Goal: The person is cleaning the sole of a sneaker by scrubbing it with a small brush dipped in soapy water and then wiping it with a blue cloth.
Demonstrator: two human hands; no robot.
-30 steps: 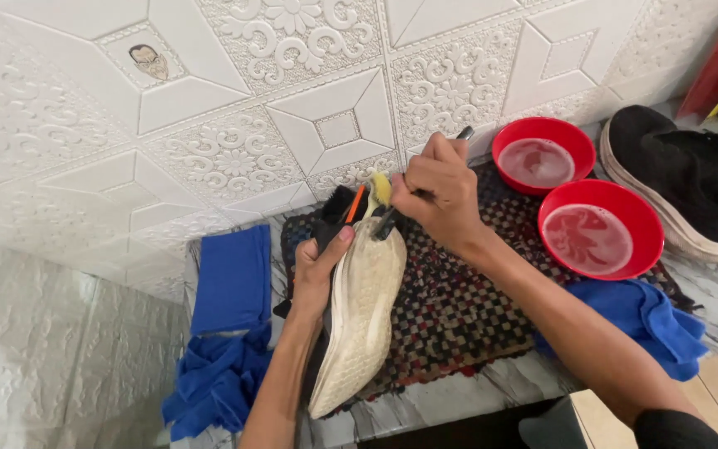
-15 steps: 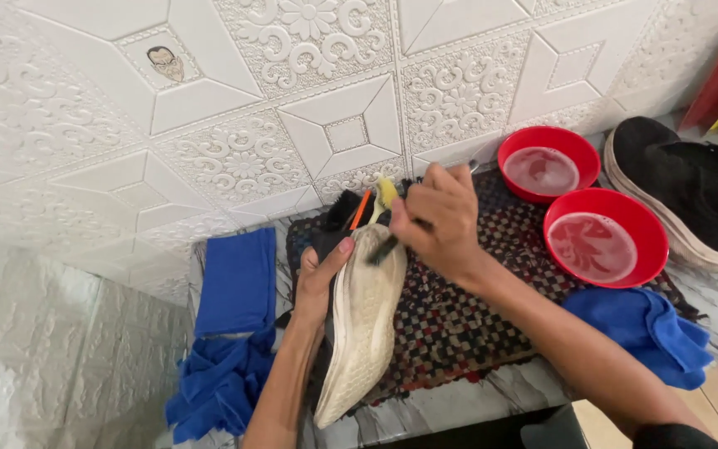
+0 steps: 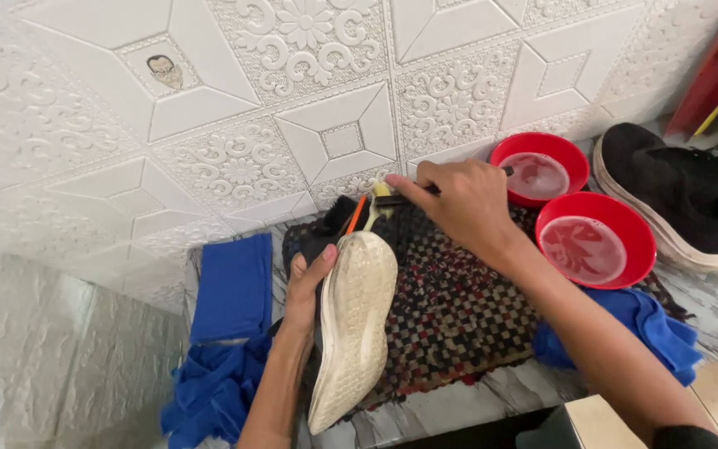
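Note:
My left hand [image 3: 305,287] grips a black sneaker turned on its side, so its off-white sole [image 3: 352,328] faces me. My right hand [image 3: 459,204] is closed on a thin dark-handled brush [image 3: 392,198]. The brush tip touches the shoe's toe end near an orange and yellow trim. The shoe rests over a dark checkered mat [image 3: 459,316] on a marble-patterned counter.
Two red bowls of cloudy water [image 3: 539,170] [image 3: 596,241] stand to the right. A second black sneaker [image 3: 675,199] lies at the far right. Blue cloths lie at the left [image 3: 230,333] and under my right forearm [image 3: 641,324]. An embossed white wall panel [image 3: 292,100] backs the counter.
My right hand has shifted slightly up and right along the shoe's toe with the brush. The left hand still holds the shoe in place.

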